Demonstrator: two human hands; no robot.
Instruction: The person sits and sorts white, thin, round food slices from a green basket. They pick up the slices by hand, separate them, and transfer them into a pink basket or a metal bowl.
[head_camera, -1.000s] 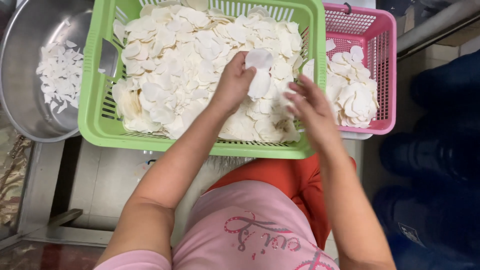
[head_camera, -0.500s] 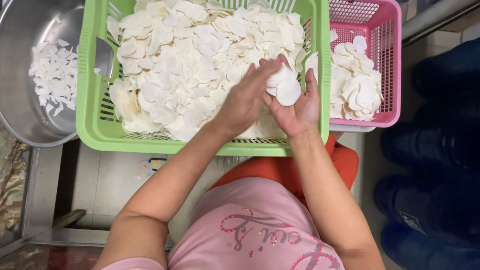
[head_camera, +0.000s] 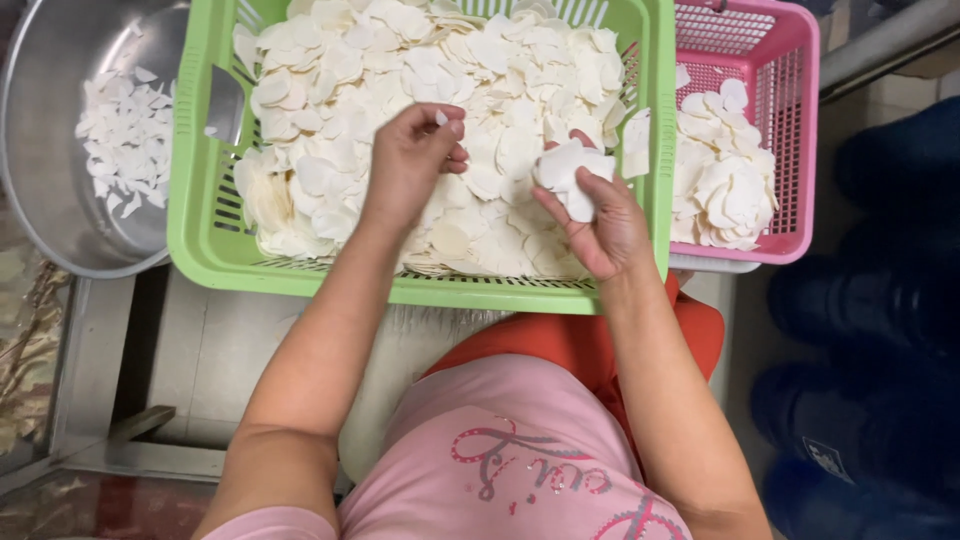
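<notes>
Right hand: the person's right hand (head_camera: 600, 220) is held over the near right corner of the green basket (head_camera: 200, 235), fingers curled around a small stack of white slices (head_camera: 572, 172) — thumb on top, the other fingers underneath, a firm pinch.

Left hand: the left hand (head_camera: 410, 160) hovers above the middle of the green basket, fingertips drawn together and nipping one tiny white fragment (head_camera: 441, 118); the palm faces down.

What has changed: half a second earlier both hands were pressed together around the stack near the basket's right rim. Now they are apart — the left hand has drawn off toward the basket's centre with the fragment, while the right keeps the stack.

What that suggests: judging from the split, a small piece has been picked off the held stack and sorted away from it.

Green basket: a slotted plastic basket heaped with thin, pale, irregular slices (head_camera: 400, 60), directly in front of the person.

Right of the green basket: a pink basket (head_camera: 800, 120), touching it, with a smaller mound of rounder white slices (head_camera: 720, 180).

Left of the green basket: a metal bowl (head_camera: 40, 200) holding a thin scatter of small white bits (head_camera: 125, 140).

Below the green basket: the person's lap, in a pink shirt (head_camera: 500, 460) and orange clothing (head_camera: 580, 345), and a pale metal surface (head_camera: 220, 350).

Far right of the green basket: dark blue shapes (head_camera: 880, 300); what they are cannot be told.
</notes>
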